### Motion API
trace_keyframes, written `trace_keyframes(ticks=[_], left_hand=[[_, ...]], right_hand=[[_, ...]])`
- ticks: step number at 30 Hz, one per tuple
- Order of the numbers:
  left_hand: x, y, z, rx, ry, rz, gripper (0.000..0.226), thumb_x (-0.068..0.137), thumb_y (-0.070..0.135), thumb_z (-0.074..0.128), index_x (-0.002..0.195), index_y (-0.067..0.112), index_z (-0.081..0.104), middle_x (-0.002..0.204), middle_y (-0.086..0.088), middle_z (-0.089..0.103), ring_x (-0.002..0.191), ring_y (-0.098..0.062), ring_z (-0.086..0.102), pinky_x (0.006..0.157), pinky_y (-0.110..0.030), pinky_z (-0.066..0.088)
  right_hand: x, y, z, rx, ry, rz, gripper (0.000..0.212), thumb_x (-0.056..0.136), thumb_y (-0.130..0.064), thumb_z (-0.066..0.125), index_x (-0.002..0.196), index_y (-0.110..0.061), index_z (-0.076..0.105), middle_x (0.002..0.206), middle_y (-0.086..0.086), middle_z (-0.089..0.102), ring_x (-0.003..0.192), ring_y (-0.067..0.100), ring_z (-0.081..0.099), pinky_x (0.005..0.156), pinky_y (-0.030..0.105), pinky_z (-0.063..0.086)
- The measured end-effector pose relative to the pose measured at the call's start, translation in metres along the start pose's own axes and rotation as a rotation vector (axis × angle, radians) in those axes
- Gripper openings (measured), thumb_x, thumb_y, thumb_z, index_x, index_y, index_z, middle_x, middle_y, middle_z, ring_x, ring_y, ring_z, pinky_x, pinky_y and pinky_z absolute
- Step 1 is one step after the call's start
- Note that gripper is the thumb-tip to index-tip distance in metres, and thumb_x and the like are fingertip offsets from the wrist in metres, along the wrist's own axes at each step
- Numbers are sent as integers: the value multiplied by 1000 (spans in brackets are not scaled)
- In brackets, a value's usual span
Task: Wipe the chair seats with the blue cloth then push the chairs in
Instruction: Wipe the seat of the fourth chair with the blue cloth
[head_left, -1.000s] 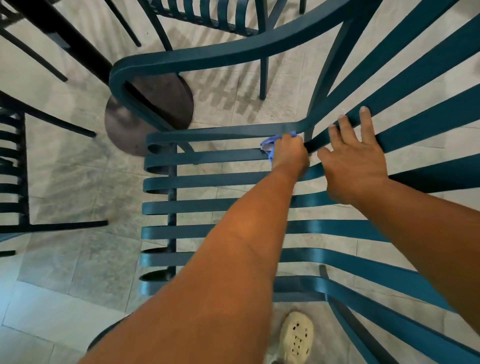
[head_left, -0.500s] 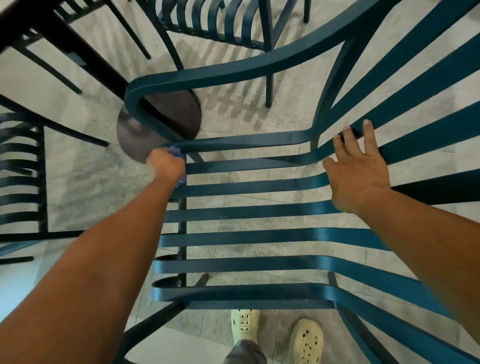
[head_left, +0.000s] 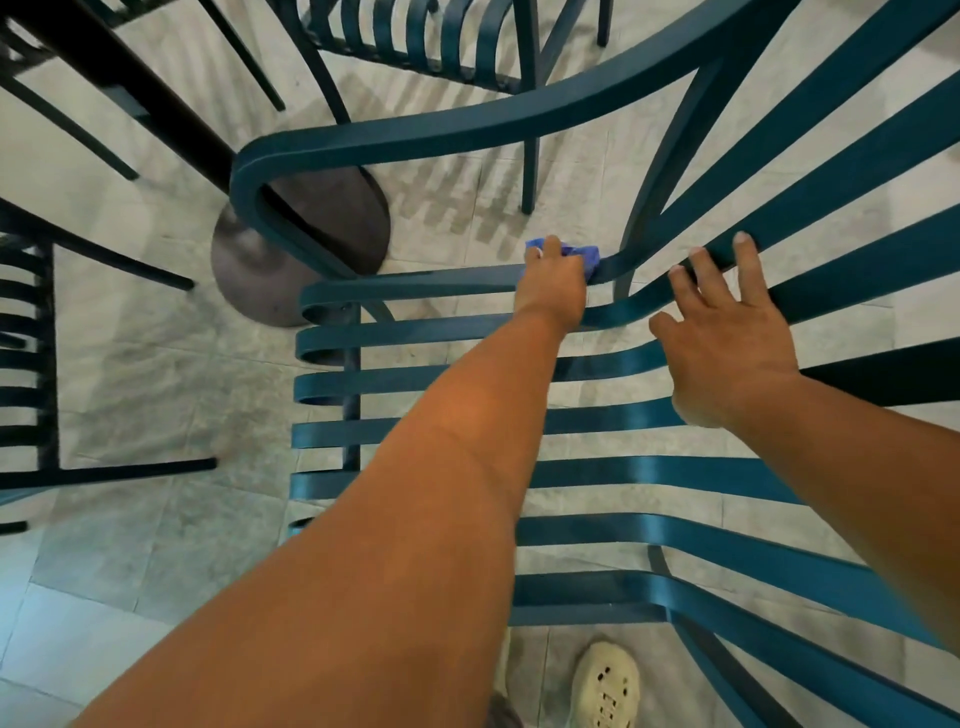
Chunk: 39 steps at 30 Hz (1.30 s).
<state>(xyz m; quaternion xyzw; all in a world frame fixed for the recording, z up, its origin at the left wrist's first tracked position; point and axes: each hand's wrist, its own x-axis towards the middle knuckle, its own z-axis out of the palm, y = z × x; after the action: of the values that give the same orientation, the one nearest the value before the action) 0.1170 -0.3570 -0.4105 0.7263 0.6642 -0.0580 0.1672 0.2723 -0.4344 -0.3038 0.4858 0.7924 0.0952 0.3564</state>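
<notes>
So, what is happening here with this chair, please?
A person is wiping a teal slatted chair. The left hand grips a blue cloth and presses it on the far slat of the seat, near where the seat meets the back. The right hand rests open on the back slats, steadying the chair. The chair is not yet pushed in toward the table base.

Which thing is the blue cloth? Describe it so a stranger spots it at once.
Start at the big teal slatted chair filling the middle of the view and follow its seat slats to the far end, where seat meets backrest. There the left hand grips the blue cloth, a small bunched wad. It is brighter and more violet-blue than the teal slats.
</notes>
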Motion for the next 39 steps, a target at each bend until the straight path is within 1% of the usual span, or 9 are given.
trace_keyframes(ticks=[7, 11, 13, 16, 23, 27, 31, 35, 39], left_hand=[[-58, -171, -27, 138, 97, -276, 36, 93, 9, 52, 129, 11, 57, 132, -18, 47, 119, -38, 46, 97, -41, 42], [-72, -239, -47, 210, 99, -406, 33, 100, 27, 45, 113, 7, 68, 114, -23, 59, 104, -42, 57, 92, -46, 49], [-65, -237, -50, 202, 104, -475, 40, 100, 33, 46, 110, 1, 68, 111, -24, 61, 102, -41, 60, 92, -47, 50], [-55, -203, -47, 239, 47, -528, 31, 95, 15, 51, 122, 4, 61, 124, -20, 55, 112, -37, 57, 93, -44, 50], [-17, -42, -19, 215, -38, -270, 31, 92, 16, 52, 121, 7, 58, 127, -18, 51, 115, -32, 52, 88, -37, 45], [3, 13, -11, 57, -18, -138, 28, 88, 10, 53, 114, 6, 63, 122, -18, 56, 104, -33, 60, 70, -37, 47], [16, 39, -14, -112, -63, -80, 24, 86, 10, 57, 108, 10, 67, 116, -10, 63, 103, -28, 62, 72, -35, 45], [12, 23, -18, -550, -212, -152, 28, 87, -2, 59, 112, 7, 68, 104, -5, 63, 111, -30, 59, 80, -35, 43], [-38, 13, -36, -1125, -33, -266, 37, 87, -14, 47, 116, -2, 67, 109, -15, 67, 99, -20, 58, 91, -29, 46]], right_hand=[[1, 1, -4, -2, -20, -9, 65, 87, -48, 52, 148, -32, 33, 164, 16, 1, 149, 39, -12, 105, 67, -24], [1, 0, -4, -6, -28, 1, 69, 86, -49, 54, 149, -34, 31, 164, 16, 0, 149, 39, -13, 102, 67, -27], [1, 0, -4, 0, -29, 0, 68, 85, -49, 55, 148, -35, 32, 164, 16, -1, 149, 39, -13, 102, 66, -27], [0, 2, -5, -1, -31, -16, 68, 86, -50, 55, 148, -34, 32, 164, 17, -1, 149, 40, -13, 104, 67, -25], [-1, 1, -4, 9, -22, -28, 65, 88, -50, 52, 148, -30, 37, 164, 17, 2, 149, 41, -11, 103, 68, -25], [0, -1, -1, -3, -15, -13, 63, 84, -53, 55, 142, -33, 45, 163, 18, 6, 149, 41, -9, 103, 69, -23], [2, -3, 1, -19, -25, -7, 64, 82, -54, 56, 143, -34, 45, 163, 18, 7, 149, 42, -8, 101, 70, -24], [-2, 1, -4, 45, -30, -47, 60, 80, -51, 57, 137, -32, 52, 162, 16, 14, 149, 39, -4, 103, 67, -24], [-17, 14, -21, 320, 46, -67, 47, 80, -47, 60, 124, -29, 60, 155, 9, 32, 149, 28, 8, 115, 56, -15]])
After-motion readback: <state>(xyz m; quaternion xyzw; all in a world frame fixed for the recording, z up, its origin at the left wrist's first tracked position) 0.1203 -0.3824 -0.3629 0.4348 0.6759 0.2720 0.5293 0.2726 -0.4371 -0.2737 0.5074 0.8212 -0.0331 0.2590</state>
